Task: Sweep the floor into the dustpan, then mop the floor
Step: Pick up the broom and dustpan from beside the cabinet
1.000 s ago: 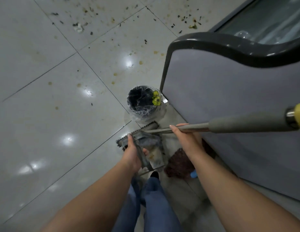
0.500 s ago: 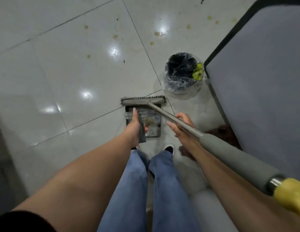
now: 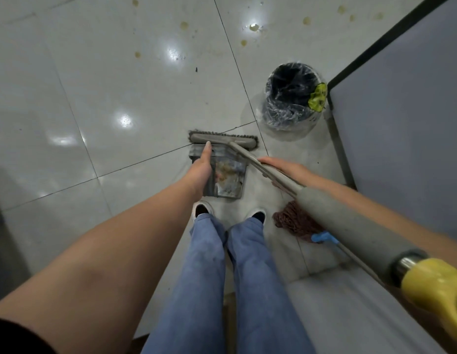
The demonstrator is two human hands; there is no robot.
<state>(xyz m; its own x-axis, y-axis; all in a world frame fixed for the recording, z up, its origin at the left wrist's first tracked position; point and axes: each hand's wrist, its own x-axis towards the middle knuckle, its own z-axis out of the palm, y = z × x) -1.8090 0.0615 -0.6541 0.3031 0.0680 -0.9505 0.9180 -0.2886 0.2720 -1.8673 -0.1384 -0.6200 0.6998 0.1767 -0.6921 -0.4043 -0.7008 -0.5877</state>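
The left hand [image 3: 200,169] grips the dustpan [image 3: 222,175] handle, thumb stretched forward to just behind the broom [image 3: 223,139] head, which rests at the pan's mouth; the pan below the fingers already holds pale debris. The right hand [image 3: 286,169] curls round the broom's shaft, fingers closed on it, with the lined bin [image 3: 291,95] beyond them. Sweeping looks partly done: spots [image 3: 184,25] dot the floor [image 3: 94,85] farther ahead, and the mop [image 3: 296,221] lies unused behind the right hand.
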